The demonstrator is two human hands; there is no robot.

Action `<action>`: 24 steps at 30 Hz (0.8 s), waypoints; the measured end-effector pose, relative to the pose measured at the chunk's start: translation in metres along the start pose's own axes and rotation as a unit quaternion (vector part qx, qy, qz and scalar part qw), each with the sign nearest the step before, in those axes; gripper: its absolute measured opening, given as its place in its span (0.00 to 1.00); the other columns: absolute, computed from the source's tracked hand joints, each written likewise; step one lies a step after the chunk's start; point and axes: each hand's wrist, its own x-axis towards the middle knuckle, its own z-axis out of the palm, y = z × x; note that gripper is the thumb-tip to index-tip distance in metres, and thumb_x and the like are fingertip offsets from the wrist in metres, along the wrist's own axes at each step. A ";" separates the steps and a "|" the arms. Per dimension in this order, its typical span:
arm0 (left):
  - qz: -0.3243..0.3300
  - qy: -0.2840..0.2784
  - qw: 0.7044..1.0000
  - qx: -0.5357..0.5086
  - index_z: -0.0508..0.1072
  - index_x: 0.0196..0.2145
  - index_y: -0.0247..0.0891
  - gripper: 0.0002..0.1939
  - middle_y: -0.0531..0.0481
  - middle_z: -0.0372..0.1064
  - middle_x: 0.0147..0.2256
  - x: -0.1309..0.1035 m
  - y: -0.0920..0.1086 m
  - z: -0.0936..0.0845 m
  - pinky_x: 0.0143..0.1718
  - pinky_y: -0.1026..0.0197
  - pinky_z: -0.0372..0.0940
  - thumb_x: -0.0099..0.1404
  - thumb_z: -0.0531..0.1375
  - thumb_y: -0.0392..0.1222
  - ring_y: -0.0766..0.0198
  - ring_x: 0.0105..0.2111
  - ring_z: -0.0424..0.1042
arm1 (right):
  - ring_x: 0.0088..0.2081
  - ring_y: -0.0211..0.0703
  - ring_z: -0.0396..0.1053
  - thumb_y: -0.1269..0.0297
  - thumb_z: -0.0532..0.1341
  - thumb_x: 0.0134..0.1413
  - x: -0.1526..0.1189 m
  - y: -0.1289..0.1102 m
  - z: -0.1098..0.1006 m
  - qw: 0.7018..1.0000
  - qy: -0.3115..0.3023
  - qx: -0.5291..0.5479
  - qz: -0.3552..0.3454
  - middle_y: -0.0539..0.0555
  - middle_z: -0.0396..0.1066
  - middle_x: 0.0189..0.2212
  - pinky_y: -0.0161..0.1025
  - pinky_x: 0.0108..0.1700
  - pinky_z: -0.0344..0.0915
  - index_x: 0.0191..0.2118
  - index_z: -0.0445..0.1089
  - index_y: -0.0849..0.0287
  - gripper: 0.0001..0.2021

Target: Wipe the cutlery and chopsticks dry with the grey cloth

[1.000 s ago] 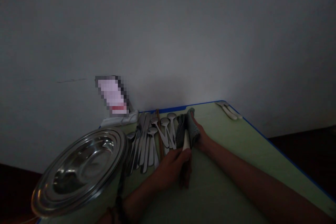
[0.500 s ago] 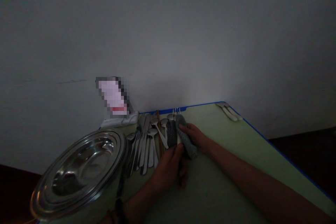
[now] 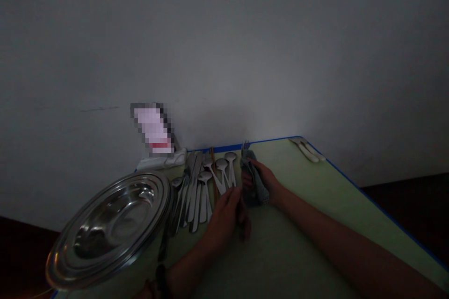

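Observation:
My right hand (image 3: 257, 177) is closed round a dark grey cloth (image 3: 258, 184) that is wrapped about a fork (image 3: 245, 145), whose tines stick out at the top. My left hand (image 3: 228, 215) is just to the left and below, its fingers curled near the cloth's lower side; whether it pinches the fork's handle is hidden in the dark. Beyond my left hand, several spoons (image 3: 222, 165) lie with their bowls toward the wall. Several knives (image 3: 192, 196) lie side by side to their left, next to a pair of brown chopsticks (image 3: 213, 168).
Stacked steel plates (image 3: 122, 224) fill the left of the green table (image 3: 298, 224). Behind them a blurred phone (image 3: 152, 126) leans over a white object (image 3: 163, 160) by the wall. Two forks with pale handles (image 3: 307, 149) lie at the far right corner.
My right hand has closed the cloth round the fork and shifted slightly right. My left hand has come away from the cloth, and the spoons behind show more fully.

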 end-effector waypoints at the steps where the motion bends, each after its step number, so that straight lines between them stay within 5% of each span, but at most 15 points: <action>1: 0.014 0.015 1.000 -0.008 0.57 0.23 0.39 0.17 0.63 0.53 0.12 0.001 0.001 -0.001 0.05 0.72 0.52 0.63 0.51 0.53 0.70 0.07 0.59 | 0.14 0.34 0.54 0.46 0.52 0.48 -0.001 0.000 0.000 1.000 -0.003 -0.018 0.000 0.46 0.54 0.10 0.34 0.19 0.56 0.15 0.58 0.56 0.21; 6: 0.152 0.124 0.980 -0.022 0.58 0.37 0.45 0.10 0.64 0.59 0.20 -0.002 0.015 -0.003 0.07 0.72 0.53 0.63 0.53 0.51 0.73 0.09 0.58 | 0.18 0.34 0.59 0.58 0.60 0.43 -0.012 -0.002 0.006 0.992 -0.009 -0.122 -0.011 0.46 0.63 0.15 0.32 0.22 0.55 0.21 0.67 0.60 0.11; 12: 0.188 0.157 0.954 0.174 0.60 0.52 0.38 0.27 0.63 0.55 0.16 -0.009 0.023 -0.008 0.11 0.73 0.51 0.60 0.56 0.54 0.73 0.12 0.53 | 0.22 0.33 0.60 0.61 0.60 0.45 -0.023 -0.006 0.016 0.972 -0.063 -0.225 -0.041 0.46 0.65 0.19 0.32 0.28 0.57 0.23 0.68 0.63 0.10; 19: 0.174 0.134 0.911 0.350 0.73 0.41 0.33 0.22 0.59 0.55 0.12 -0.020 0.023 -0.015 0.15 0.69 0.52 0.65 0.47 0.51 0.70 0.12 0.56 | 0.24 0.34 0.59 0.56 0.54 0.55 -0.053 -0.018 0.012 0.826 -0.155 -0.526 -0.132 0.47 0.62 0.21 0.32 0.27 0.54 0.28 0.67 0.62 0.14; 24: 0.161 0.109 0.908 0.372 0.73 0.41 0.35 0.20 0.59 0.58 0.11 -0.025 0.019 -0.006 0.16 0.68 0.55 0.66 0.47 0.49 0.68 0.12 0.60 | 0.27 0.37 0.63 0.54 0.53 0.56 -0.074 -0.037 0.001 0.800 -0.178 -0.565 -0.101 0.49 0.67 0.25 0.33 0.30 0.58 0.33 0.68 0.62 0.15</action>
